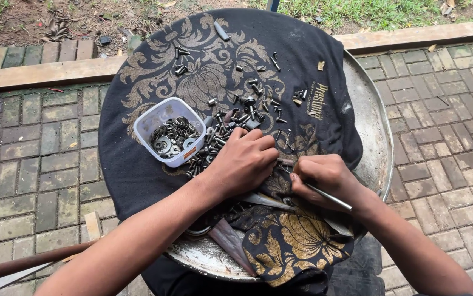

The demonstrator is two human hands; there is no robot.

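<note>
**Sorting small hardware on the cloth-covered tray**

The pile of bolts and nuts (231, 129) lies in the middle of the dark patterned cloth (154, 181), just in front of your knuckles and right beside the white plastic tub (154, 118) that holds washers. Your left hand (243, 161) is curled down over the near edge of that pile, fingers bent and closed toward the palm; whether they have hold of a piece underneath cannot be told. Your right hand (324, 178) is closed around a thin metal rod (332, 198), which runs back across your wrist, its working tip hidden between the two hands.

Keep your left hand steady and low on the cloth so nothing rolls, and guide the rod tip with short, controlled strokes. Loose screws (180, 60) lie scattered further up the cloth, well apart from your hands. The cloth drapes over a round metal tray (376, 137) set on brick paving (450, 109), near bare soil.
</note>
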